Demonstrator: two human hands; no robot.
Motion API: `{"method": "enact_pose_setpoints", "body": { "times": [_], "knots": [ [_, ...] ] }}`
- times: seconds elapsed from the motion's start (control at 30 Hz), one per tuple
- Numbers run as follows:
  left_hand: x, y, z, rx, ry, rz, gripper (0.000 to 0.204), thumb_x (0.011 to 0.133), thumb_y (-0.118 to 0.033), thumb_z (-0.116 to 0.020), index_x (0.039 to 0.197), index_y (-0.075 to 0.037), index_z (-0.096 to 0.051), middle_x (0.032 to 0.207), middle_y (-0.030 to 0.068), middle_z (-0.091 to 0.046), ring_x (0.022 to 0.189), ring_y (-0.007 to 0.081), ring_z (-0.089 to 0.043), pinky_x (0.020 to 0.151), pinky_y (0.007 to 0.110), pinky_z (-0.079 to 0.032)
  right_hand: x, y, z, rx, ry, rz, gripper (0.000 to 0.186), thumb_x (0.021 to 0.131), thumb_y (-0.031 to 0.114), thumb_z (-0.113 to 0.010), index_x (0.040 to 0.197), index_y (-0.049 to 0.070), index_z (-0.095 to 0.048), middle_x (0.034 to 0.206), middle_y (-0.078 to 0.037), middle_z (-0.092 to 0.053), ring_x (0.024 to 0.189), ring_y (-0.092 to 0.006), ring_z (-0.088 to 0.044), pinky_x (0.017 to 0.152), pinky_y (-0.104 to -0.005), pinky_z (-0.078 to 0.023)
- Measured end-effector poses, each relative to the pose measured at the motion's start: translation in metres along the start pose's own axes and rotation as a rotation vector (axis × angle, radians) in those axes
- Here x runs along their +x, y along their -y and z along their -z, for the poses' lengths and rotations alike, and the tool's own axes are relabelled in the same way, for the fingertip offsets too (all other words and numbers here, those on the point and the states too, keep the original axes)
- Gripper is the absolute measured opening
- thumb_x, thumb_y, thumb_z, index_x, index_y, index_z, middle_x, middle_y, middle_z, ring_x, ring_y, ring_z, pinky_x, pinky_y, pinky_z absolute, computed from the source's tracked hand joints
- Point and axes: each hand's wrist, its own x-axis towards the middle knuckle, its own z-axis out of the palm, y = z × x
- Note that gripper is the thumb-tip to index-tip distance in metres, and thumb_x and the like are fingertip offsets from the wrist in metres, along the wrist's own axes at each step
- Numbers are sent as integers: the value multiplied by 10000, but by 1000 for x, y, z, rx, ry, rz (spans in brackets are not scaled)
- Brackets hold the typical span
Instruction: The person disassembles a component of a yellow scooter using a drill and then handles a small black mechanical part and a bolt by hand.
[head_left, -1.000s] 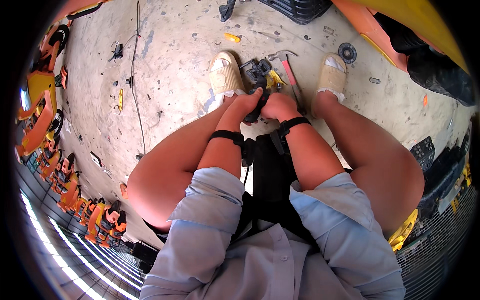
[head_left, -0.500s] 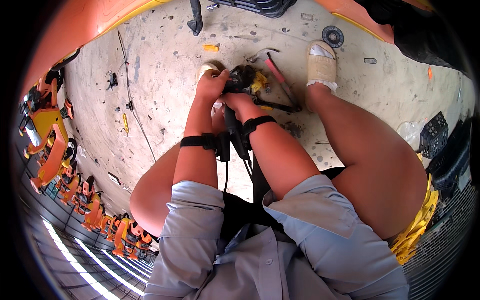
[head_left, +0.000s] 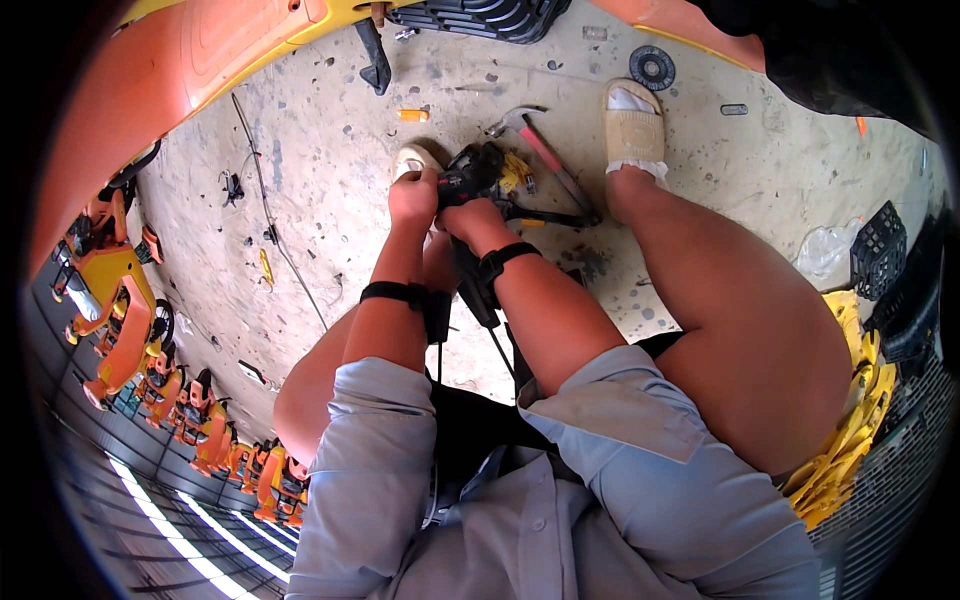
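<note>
Between my knees, low over the floor, is a black power tool (head_left: 470, 172) with red marks; its exact kind is hard to make out. My right hand (head_left: 473, 222) is closed around its near end. Against the tool's left side my left hand (head_left: 412, 200) is curled closed, and what its fingers hold, if anything, is hidden. Just beyond the tool lies a yellow piece (head_left: 516, 172). A claw hammer (head_left: 546, 152) with a red handle rests on the floor to the right, its handle end by a black bar (head_left: 552, 216).
An orange and yellow panel (head_left: 230, 50) rises at the far left. A black ribbed part (head_left: 490, 15), a black round disc (head_left: 652, 67) and a small orange piece (head_left: 412, 115) lie on the floor. A thin cable (head_left: 262, 190) runs along the left. Yellow parts (head_left: 850, 420) are stacked right.
My left hand has drawn back slightly toward me along the tool, its thumb lower, and more of the black tool shows. My right hand stays closed on it. The whole view has shifted a little.
</note>
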Motion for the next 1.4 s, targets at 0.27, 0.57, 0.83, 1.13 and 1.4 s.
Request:
{"method": "enact_pose_setpoints", "body": {
  "times": [0.27,0.57,0.83,1.13,1.4],
  "knots": [
    [-61,27,-18,-131,209,285,603,977,-494,-472,1049,33,-755,924,263,-739,920,363,-742,828,424,-577,-21,-23,37,-481,56,0,458,680,284,-792,1079,61,-770,1148,-178,-739,1101,-319,-708,933,-393,-557],
    [-117,48,-75,-179,369,177,721,999,-584,-541,1145,121,-546,834,192,-665,544,252,-695,448,373,-596,-5,-79,63,-891,-162,330,248,736,270,-752,924,110,-783,967,-158,-758,966,-325,-735,804,-444,-571],
    [-118,65,-144,-447,270,333,724,934,-572,-668,1078,132,-582,887,194,-683,734,263,-730,576,374,-594,21,-103,76,-1047,-335,547,121,730,269,-740,779,161,-760,838,-112,-748,841,-308,-738,757,-471,-531],
    [-92,74,-125,-229,203,224,772,862,-593,-743,1150,113,-615,940,182,-705,850,258,-718,721,364,-562,14,-98,71,-984,-224,488,143,735,245,-724,806,127,-763,860,-140,-750,880,-335,-734,783,-457,-554],
    [-97,37,-100,-326,369,323,572,899,-480,-733,1112,37,-613,851,139,-684,606,222,-692,505,400,-596,2,-75,84,-871,-9,292,274,744,260,-733,969,111,-781,1040,-168,-750,1016,-352,-715,882,-455,-563]
  ]
}}
